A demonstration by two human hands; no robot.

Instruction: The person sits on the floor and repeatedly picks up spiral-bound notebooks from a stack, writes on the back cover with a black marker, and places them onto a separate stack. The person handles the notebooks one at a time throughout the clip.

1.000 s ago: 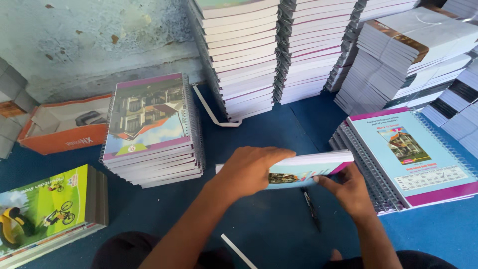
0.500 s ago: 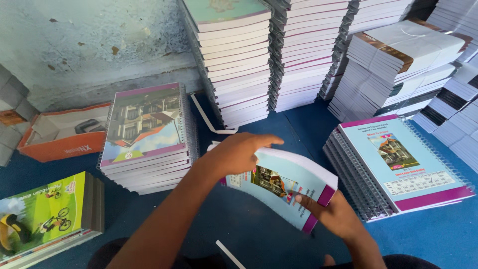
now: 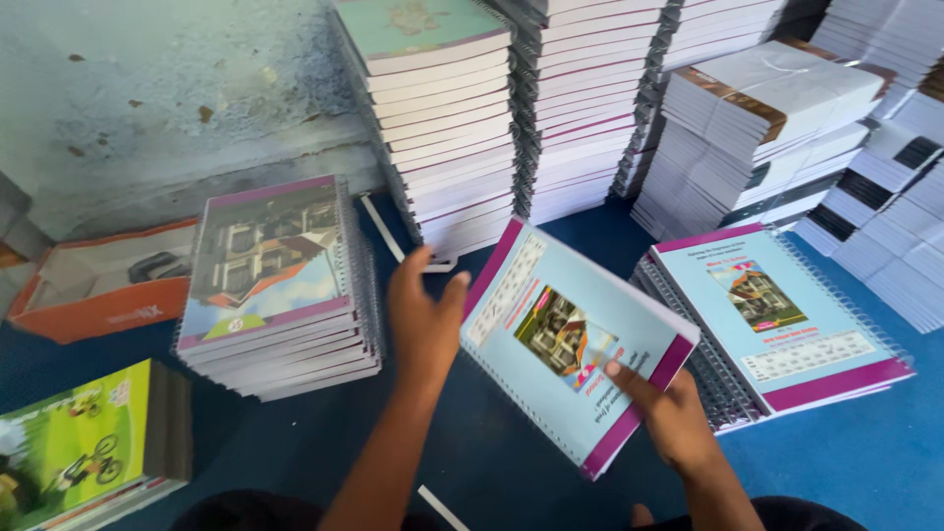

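I hold a spiral-bound notebook (image 3: 570, 344) with a pale blue cover, purple edge and a house picture, tilted up above the blue floor. My right hand (image 3: 669, 418) grips its lower right corner, thumb on the cover. My left hand (image 3: 423, 320) is against its left edge, fingers spread; how firmly it grips is unclear. To the left stands a stack of spiral notebooks (image 3: 275, 285) with a building picture on top. To the right lies another stack (image 3: 777, 315) with the same pale blue and purple cover.
Tall stacks of white-paged notebooks (image 3: 442, 128) and bundled stacks (image 3: 767, 128) line the back against a worn wall. An orange cardboard box (image 3: 98, 285) sits at far left. A stack with a green cyclist cover (image 3: 88, 442) lies at lower left. White strips (image 3: 393, 236) lie on the floor.
The notebook has been turned from edge-on to cover-up and lifted toward the right. My left hand has moved from on top of it to its left edge.
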